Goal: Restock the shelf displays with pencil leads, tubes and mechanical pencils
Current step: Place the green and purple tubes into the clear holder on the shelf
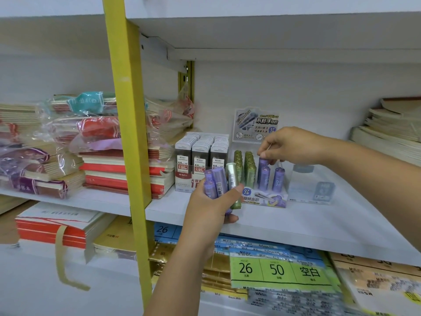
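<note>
Progress on the tube display tray (264,199) is judged partial. The right hand (293,144) pinches the cap of a purple tube (263,164) between thumb and fingertips. That tube stands upright towards the back of the tray's right half, behind two front purple tubes (278,179). The green tubes (247,167) fill two rows in the tray's left half, which looks complete.

The left hand (209,208), just in front of the tray, is curled round a bundle of purple tubes (216,183) and one spare green tube (232,179), none yet placed. The purple half appears to have room for them, though its rear slots are hidden behind the right hand.

Just left of the tray, the pencil lead box display (200,156) looks fully stocked in three rows. Just right of the tray, a clear display box (312,185) appears nearly empty; its contents cannot be made out. No mechanical pencils are visible, so that part of the work is judged outstanding.
</note>
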Demonstrator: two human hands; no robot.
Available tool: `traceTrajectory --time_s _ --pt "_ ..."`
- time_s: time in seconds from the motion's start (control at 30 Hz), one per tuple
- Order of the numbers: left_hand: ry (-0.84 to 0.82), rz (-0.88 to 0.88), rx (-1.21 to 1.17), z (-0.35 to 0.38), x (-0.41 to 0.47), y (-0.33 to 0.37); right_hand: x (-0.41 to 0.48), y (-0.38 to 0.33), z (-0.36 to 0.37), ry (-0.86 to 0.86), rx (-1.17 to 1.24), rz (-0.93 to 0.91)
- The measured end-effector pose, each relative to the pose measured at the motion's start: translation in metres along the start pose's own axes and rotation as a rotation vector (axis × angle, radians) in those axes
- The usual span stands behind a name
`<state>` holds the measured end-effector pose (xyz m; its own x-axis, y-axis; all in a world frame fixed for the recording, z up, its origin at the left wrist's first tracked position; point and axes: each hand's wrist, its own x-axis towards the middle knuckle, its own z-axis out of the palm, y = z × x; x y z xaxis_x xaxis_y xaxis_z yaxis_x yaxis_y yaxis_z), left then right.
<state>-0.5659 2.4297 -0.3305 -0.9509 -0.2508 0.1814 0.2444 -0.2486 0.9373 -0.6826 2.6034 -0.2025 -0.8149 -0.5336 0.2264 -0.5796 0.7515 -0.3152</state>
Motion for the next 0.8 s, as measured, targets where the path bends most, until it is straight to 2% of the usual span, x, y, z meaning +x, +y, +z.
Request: traceTrajectory --time_s 0.17,0.27,0.33,0.4,0.5,0.7,0.8 --pt "-0.041 -0.008 0.009 -0.001 -0.001 0.002 -0.005 -0.001 0.005 -0.016 -0.142 -0.004" --pt "-0.069 -0.001 -0.021 -0.002 -0.002 0.003 -0.022 -0.008 0.006 0.192 -0.168 -0.068" --pt "-0.088 0.004 -0.022 -0.002 -0.003 0.005 -0.041 -0.021 0.012 0.321 0.08 -0.127" --pt "-0.106 0.015 0.005 -0.001 -0.005 0.007 -0.06 -0.036 0.022 0.271 0.337 -0.165" --pt "-0.155 0.019 0.034 0.002 -0.008 0.009 -0.074 -0.044 0.04 0.162 0.577 -0.105" --pt "-0.213 -0.006 0.025 0.003 -0.015 0.008 -0.082 -0.039 0.048 0.184 0.803 -0.041" --pt "-0.151 0.032 0.03 -0.002 -0.014 0.011 -0.087 -0.034 0.044 0.076 0.86 -0.047"
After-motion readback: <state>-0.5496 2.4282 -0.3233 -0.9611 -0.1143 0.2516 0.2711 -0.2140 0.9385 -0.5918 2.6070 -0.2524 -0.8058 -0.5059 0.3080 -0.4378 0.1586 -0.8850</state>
